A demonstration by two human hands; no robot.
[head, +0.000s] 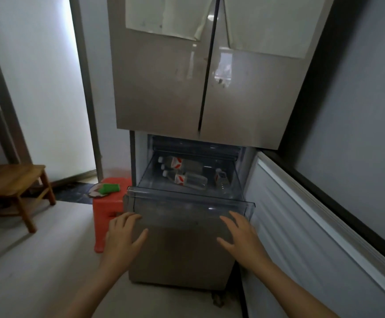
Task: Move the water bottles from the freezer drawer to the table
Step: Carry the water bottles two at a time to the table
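The clear plastic freezer drawer [187,203] stands pulled out under the fridge's upper doors. Inside lie clear water bottles with red-and-white labels: one at the back [180,163], one in front [188,179], and a third on the right side [221,179]. My left hand [124,237] is spread open at the drawer's front left, fingertips at its panel. On the front right my right hand [238,235] is spread the same way. Neither hand holds a bottle.
The freezer door [313,226] stands swung open on the right. A red plastic stool [109,203] with a green item [109,188] on it stands left of the drawer. A wooden stool [10,189] is at far left by a doorway.
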